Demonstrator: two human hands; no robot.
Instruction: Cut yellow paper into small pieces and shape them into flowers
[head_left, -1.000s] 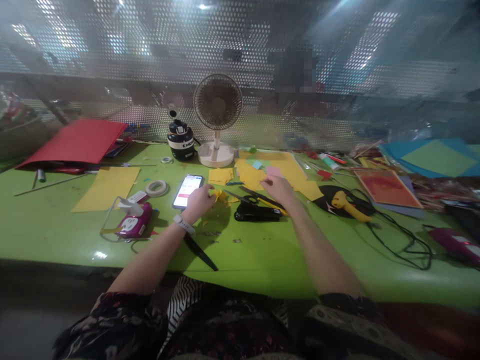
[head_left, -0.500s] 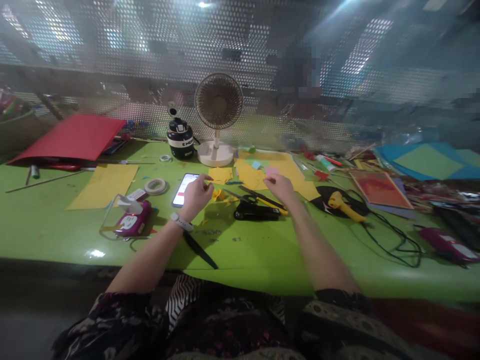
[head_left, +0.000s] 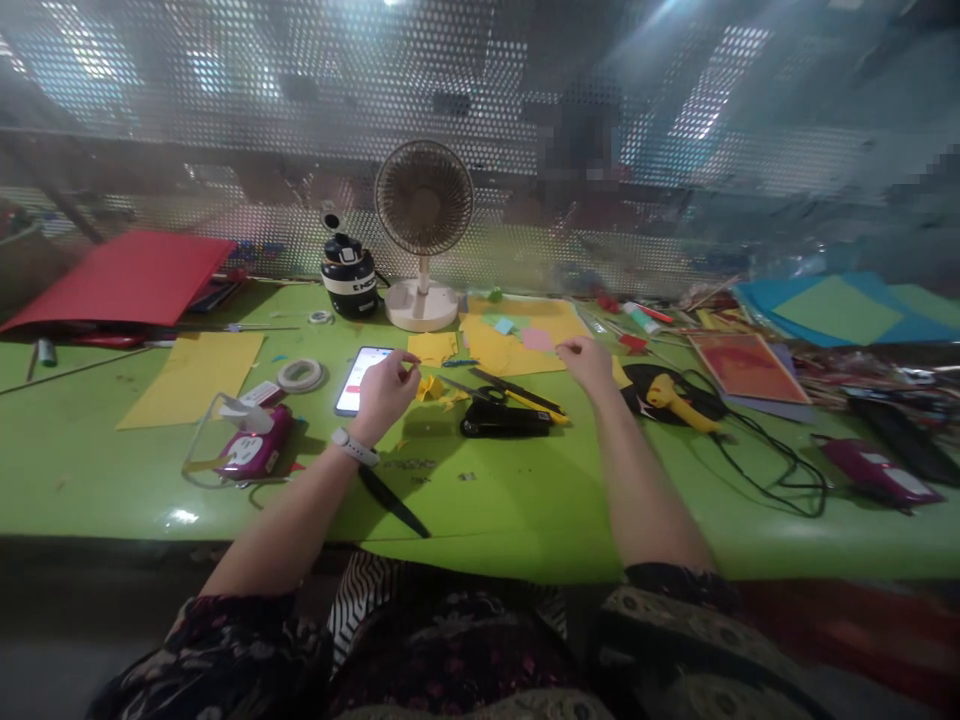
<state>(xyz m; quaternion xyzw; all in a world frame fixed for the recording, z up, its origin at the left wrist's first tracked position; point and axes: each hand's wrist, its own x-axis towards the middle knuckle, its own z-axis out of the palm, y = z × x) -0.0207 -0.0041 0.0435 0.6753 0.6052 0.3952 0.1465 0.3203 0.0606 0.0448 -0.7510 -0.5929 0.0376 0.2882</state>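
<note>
My left hand (head_left: 386,392), with a pale watch on its wrist, hovers over the right edge of a lit phone (head_left: 357,378). Its fingers are curled in a pinch; anything between them is too small to name. Over the right side of the yellow paper sheets (head_left: 491,345), my right hand (head_left: 589,362) has thumb and fingertips together, and what they hold, if anything, does not show. Between the hands lie yellow paper scraps (head_left: 430,388), scissors (head_left: 489,394), a yellow-and-black cutter (head_left: 536,402) and a black stapler (head_left: 504,420).
A white fan (head_left: 424,200) and a dark bottle (head_left: 349,280) stand behind. At left are a tape roll (head_left: 300,375), a purple box-shaped device (head_left: 259,445) and a red folder (head_left: 135,280). A yellow glue gun (head_left: 679,402) with its cord lies right, near blue sheets (head_left: 922,320).
My right hand has moved right, uncovering more of the pink paper and widening the gap between my hands. The left hand stays by the phone. The whole view has shifted slightly.
</note>
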